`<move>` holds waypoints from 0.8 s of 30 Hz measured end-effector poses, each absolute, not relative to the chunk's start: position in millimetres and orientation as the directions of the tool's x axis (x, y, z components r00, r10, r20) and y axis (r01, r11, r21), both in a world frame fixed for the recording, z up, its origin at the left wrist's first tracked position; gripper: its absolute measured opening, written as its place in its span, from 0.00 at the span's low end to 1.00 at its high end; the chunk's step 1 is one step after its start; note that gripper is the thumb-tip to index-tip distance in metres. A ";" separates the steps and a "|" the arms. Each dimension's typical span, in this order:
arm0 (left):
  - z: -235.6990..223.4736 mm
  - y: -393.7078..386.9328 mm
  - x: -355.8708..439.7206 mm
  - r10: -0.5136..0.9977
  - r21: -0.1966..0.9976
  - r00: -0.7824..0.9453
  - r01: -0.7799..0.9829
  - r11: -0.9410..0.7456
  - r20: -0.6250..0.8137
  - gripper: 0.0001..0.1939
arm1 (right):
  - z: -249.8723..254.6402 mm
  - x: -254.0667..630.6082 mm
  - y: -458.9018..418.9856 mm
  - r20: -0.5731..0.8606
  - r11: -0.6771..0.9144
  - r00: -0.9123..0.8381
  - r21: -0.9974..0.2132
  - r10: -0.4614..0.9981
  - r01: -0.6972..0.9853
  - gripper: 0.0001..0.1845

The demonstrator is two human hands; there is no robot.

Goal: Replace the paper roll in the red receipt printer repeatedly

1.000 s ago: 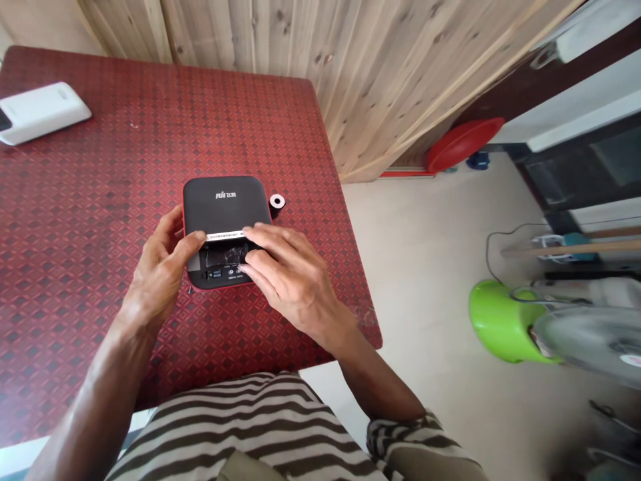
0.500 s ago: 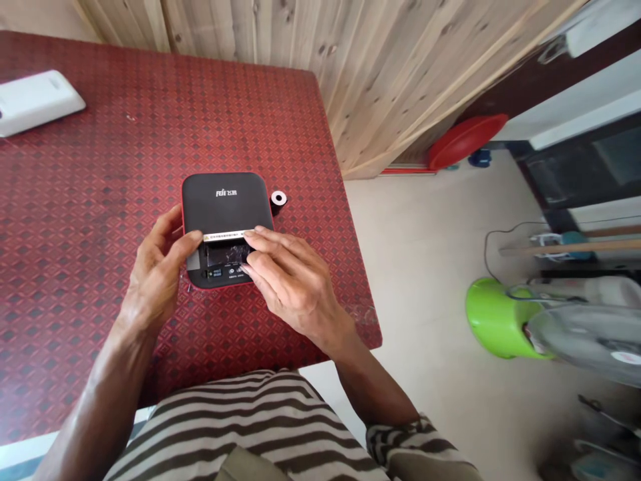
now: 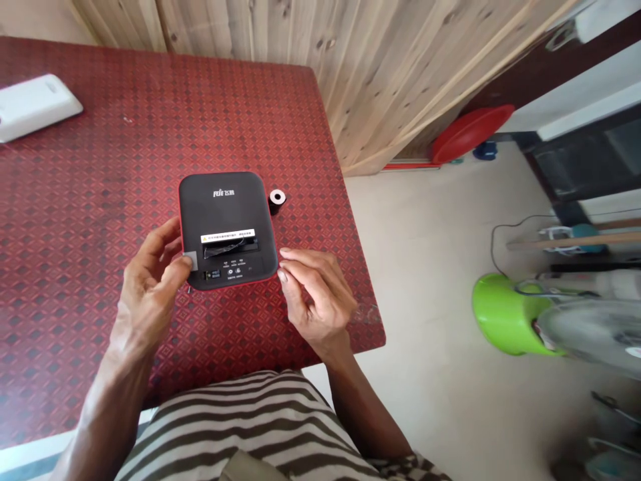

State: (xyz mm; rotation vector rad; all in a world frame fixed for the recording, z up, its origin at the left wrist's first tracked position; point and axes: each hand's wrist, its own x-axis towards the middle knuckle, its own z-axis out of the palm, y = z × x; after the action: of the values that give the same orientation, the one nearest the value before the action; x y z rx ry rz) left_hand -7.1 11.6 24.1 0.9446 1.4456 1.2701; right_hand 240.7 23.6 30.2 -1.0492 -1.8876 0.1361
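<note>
A black receipt printer (image 3: 225, 207) with a red edge lies on the red patterned table (image 3: 100, 200), its logo on top and a white-and-yellow label (image 3: 227, 236) above a dark slot. My left hand (image 3: 147, 267) grips the printer's left edge, the thumb on a small grey patch (image 3: 189, 260). My right hand (image 3: 318, 294) is off the printer, just past its right edge, with the fingertips pinched together and nothing visible between them. A small black roll with a white core (image 3: 277, 198) stands just beyond the printer's far right corner.
A white power bank (image 3: 35, 107) lies at the table's far left. Wood panelling (image 3: 250, 27) runs behind the table. On the tiled floor to the right are a red basin (image 3: 471, 133), a green tub (image 3: 505, 314) and a fan (image 3: 591, 327).
My right hand has lifted off the printer and moved right, uncovering the slot and label. My left hand stays at the printer's left edge.
</note>
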 end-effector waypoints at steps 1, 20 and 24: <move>24.2 11.5 -7.4 0.958 0.987 -0.237 -0.019 0.162 -0.162 0.27 | 29.8 241.4 23.8 0.675 0.622 -0.189 -0.486 0.714 0.614 0.11; 22.4 9.9 -3.5 0.957 0.987 -0.244 0.008 0.163 -0.156 0.30 | 40.4 241.8 44.1 0.675 0.627 -0.194 -0.486 0.712 0.608 0.10; 15.1 7.0 -6.6 0.964 0.991 -0.238 0.022 0.131 -0.123 0.30 | 55.7 224.3 79.9 0.596 0.728 -0.450 -0.382 0.665 0.569 0.13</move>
State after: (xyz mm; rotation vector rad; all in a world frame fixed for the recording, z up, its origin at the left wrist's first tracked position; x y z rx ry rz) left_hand -6.6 7.0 15.1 1.0178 1.4683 1.2644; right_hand 224.3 79.9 55.7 -0.9284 -2.1699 0.1618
